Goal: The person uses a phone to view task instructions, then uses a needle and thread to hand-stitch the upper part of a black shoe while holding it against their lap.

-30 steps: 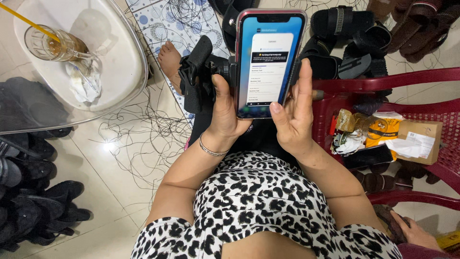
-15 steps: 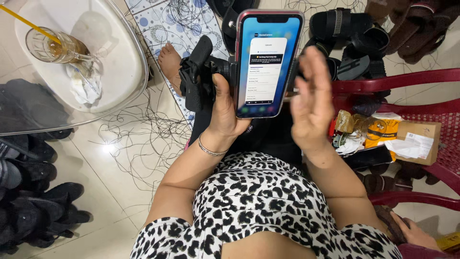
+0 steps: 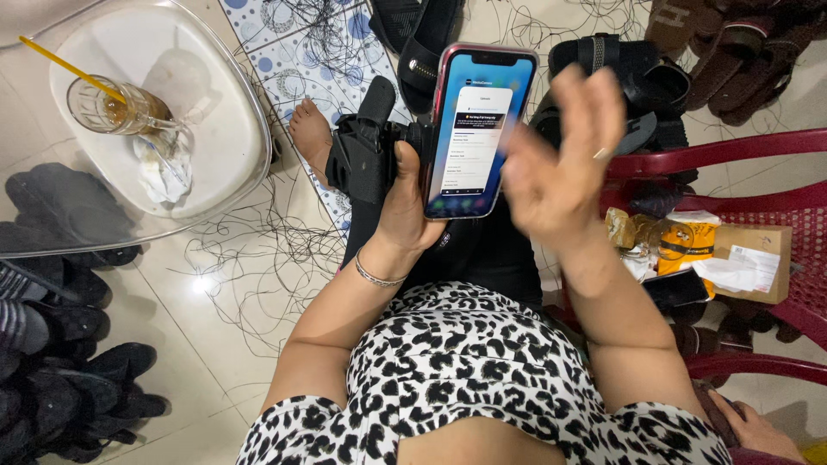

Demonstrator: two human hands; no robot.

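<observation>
Tiled floor strewn with black threads and sandals. Left hand (image 3: 405, 202) is clamped around a red-edged smartphone (image 3: 474, 129), held upright over the lap. Right hand (image 3: 560, 164), previously at the phone's edge, has lifted clear, fingers spread, blurred. Beyond, a drink glass (image 3: 112, 108) sits on a white stool (image 3: 224, 129).

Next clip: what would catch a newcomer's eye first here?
The lit phone at centre, held upright in the left hand, with the blurred right hand raised open just beside it, not touching. At upper left, a glass with a yellow straw stands on a clear table; dark sandals pile along the left edge.
</observation>
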